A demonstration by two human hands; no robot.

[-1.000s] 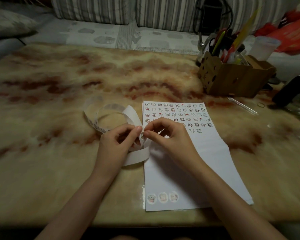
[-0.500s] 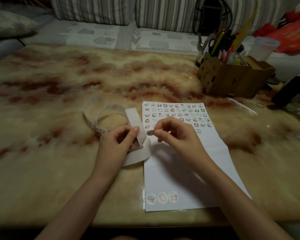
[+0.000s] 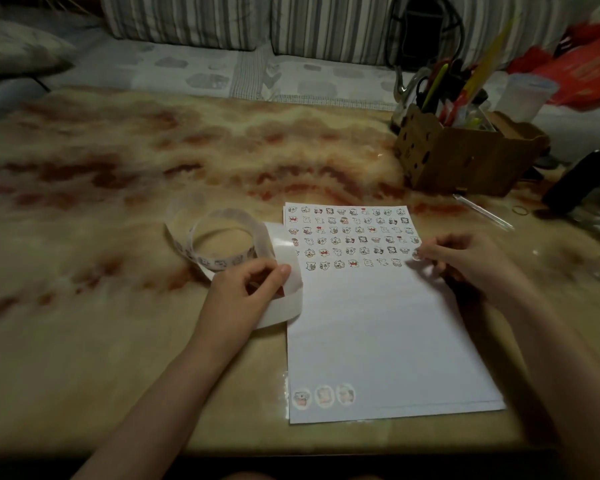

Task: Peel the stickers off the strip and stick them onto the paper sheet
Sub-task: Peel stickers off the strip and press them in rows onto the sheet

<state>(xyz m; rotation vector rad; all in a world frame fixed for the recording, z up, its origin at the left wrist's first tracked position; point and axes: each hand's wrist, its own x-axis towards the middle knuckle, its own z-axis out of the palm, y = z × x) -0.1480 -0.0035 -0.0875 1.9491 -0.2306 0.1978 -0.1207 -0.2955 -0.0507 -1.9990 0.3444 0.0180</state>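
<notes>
Head view: we were placing. Our right hand (image 3: 465, 259) pinched a sticker (image 3: 417, 254) in its fingers at the right edge of the paper sheet (image 3: 378, 334), beside the last rows; our left hand (image 3: 243, 292) pinched the coiled strip (image 3: 280, 242) just left of it. Next, we judged, came aligning and pressing flat. The marbled counter (image 3: 118, 188) held a pen box (image 3: 465, 164); a striped sofa (image 3: 187, 22) stood behind.

Paper sheet (image 3: 378, 341) under the right hand (image 3: 465, 258): matt white paper, smooth. Strip (image 3: 278, 237) in the left hand (image 3: 243, 289): slick backing paper (a bright glare patch just beyond the thumb). Table (image 3: 118, 168) left of that hand: glossy, marbled, polished. Box (image 3: 465, 161) beyond the right hand: matt brown cardboard.
</notes>
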